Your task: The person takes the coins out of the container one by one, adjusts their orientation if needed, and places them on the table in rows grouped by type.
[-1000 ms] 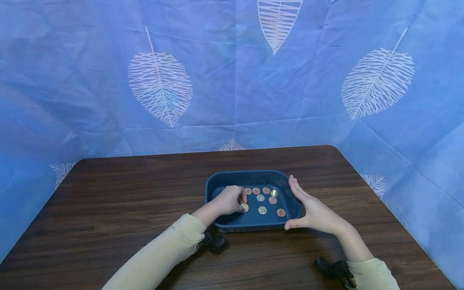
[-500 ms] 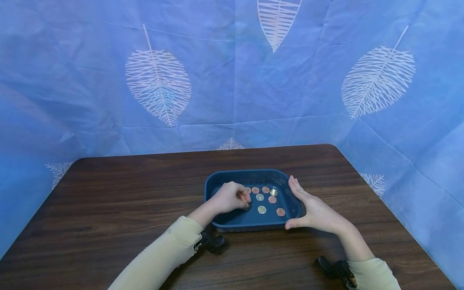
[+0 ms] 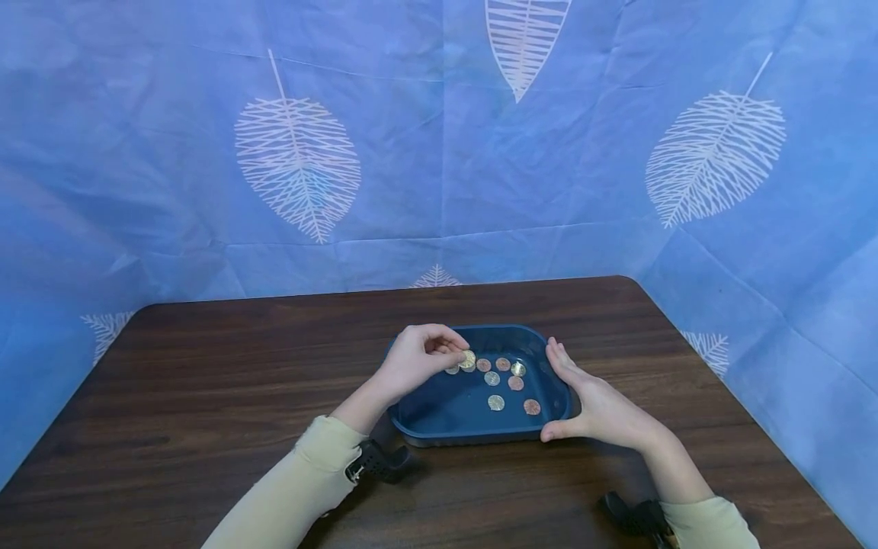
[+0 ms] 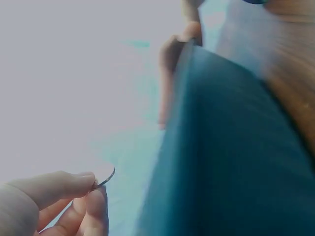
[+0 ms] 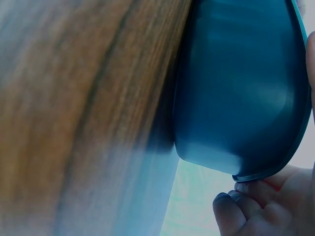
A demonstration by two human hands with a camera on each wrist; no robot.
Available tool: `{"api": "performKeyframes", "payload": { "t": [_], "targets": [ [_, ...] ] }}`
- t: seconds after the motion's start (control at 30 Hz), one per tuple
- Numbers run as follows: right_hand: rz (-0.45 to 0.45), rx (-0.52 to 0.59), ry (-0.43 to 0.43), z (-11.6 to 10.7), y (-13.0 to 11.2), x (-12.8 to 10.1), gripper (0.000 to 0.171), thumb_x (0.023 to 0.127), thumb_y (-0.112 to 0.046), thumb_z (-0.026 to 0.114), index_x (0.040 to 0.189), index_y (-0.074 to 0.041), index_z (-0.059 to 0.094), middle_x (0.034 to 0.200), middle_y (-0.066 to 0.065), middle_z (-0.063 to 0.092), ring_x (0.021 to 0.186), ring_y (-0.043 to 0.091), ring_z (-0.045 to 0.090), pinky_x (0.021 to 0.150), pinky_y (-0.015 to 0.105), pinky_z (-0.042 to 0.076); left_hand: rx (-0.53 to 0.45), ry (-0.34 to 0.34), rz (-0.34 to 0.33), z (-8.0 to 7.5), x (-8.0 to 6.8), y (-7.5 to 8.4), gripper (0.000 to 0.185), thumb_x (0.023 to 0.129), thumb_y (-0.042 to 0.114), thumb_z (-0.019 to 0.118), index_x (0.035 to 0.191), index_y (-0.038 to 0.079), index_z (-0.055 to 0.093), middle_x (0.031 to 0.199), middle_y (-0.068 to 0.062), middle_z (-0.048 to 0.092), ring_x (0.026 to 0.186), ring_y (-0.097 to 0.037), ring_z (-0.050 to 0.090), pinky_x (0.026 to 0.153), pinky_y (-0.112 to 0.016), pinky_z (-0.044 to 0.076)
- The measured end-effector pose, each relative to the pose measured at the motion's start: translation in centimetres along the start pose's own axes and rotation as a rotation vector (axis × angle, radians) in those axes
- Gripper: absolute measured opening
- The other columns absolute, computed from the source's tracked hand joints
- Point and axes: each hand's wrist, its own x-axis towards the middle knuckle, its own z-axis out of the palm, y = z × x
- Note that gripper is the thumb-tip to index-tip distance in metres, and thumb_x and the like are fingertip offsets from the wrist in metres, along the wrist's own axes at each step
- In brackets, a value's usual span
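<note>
Coin [image 3: 468,359]: pinched in left hand [image 3: 414,358] grip, raised above tray [image 3: 439,427].
Right hand [image 3: 597,400]: fingers straight, laid against tray's right wall.
Table [image 3: 206,396]: tray carried.

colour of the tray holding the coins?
Dark blue tray, clearest in the head view.

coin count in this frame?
8 visible: one pinched in the left hand, six on the tray floor, one partly hidden under that hand. More may be hidden.
</note>
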Motion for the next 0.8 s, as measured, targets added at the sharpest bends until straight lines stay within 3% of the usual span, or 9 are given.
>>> {"api": "performKeyframes", "payload": {
  "t": [0.1, 0.2, 0.3, 0.4, 0.6, 0.8],
  "targets": [
    [-0.002, 0.002, 0.004, 0.1, 0.0, 0.0, 0.117, 0.074, -0.040, 0.081, 0.154, -0.014, -0.002, 0.158, 0.015, -0.004, 0.140, 0.045, 0.007, 0.099, 0.065, 0.029, -0.002, 0.068, 0.000, -1.9, -0.7, 0.4, 0.014, 0.090, 0.010, 0.067, 0.102, 0.005, 0.071, 0.089, -0.004, 0.067, 0.080, -0.023, 0.063, 0.072, -0.041, 0.053],
    [0.001, 0.006, 0.003, 0.1, -0.1, 0.0, 0.117, 0.074, -0.039, 0.081, 0.154, -0.015, -0.002, 0.158, 0.015, -0.004, 0.140, 0.045, 0.006, 0.099, 0.065, 0.029, -0.022, 0.145, -0.043, -4.1, -1.6, 0.5, 0.015, 0.090, 0.011, 0.067, 0.103, 0.004, 0.071, 0.091, -0.007, 0.068, 0.084, -0.033, 0.063, 0.075, -0.046, 0.053],
    [0.003, 0.008, 0.002, 0.1, -0.2, 0.0, 0.117, 0.074, -0.039, 0.081, 0.154, -0.011, 0.000, 0.158, 0.015, -0.004, 0.140, 0.045, 0.006, 0.099, 0.065, 0.029, -0.020, 0.214, -0.100, -6.3, -2.5, 0.1, 0.019, 0.090, 0.013, 0.068, 0.105, 0.002, 0.069, 0.093, -0.010, 0.067, 0.087, -0.039, 0.062, 0.075, -0.044, 0.053],
    [0.005, 0.008, 0.002, 0.1, -0.2, 0.0, 0.117, 0.074, -0.040, 0.081, 0.154, -0.010, 0.000, 0.158, 0.015, -0.004, 0.140, 0.045, 0.007, 0.099, 0.065, 0.029, 0.018, 0.255, -0.166, -8.0, -3.4, -0.4, 0.021, 0.090, 0.015, 0.068, 0.107, 0.002, 0.069, 0.094, -0.010, 0.066, 0.087, -0.037, 0.061, 0.074, -0.037, 0.053],
    [0.001, 0.002, 0.002, 0.0, -0.1, 0.0, 0.117, 0.074, -0.042, 0.080, 0.154, -0.013, 0.000, 0.158, 0.014, -0.003, 0.140, 0.045, 0.008, 0.099, 0.065, 0.029, 0.085, 0.250, -0.251, -9.7, -4.5, -2.2, 0.017, 0.091, 0.010, 0.066, 0.105, 0.000, 0.068, 0.095, -0.012, 0.066, 0.088, -0.038, 0.061, 0.080, -0.046, 0.051],
    [-0.008, 0.002, -0.004, 0.0, -0.2, 0.0, 0.116, 0.075, -0.040, 0.080, 0.153, -0.008, 0.001, 0.158, 0.014, -0.004, 0.140, 0.045, 0.008, 0.098, 0.064, 0.031, 0.135, 0.169, -0.292, -10.1, -4.9, -4.4, 0.014, 0.090, 0.004, 0.064, 0.102, -0.003, 0.068, 0.088, -0.010, 0.066, 0.083, -0.035, 0.061, 0.077, -0.048, 0.050]
  ]
}}
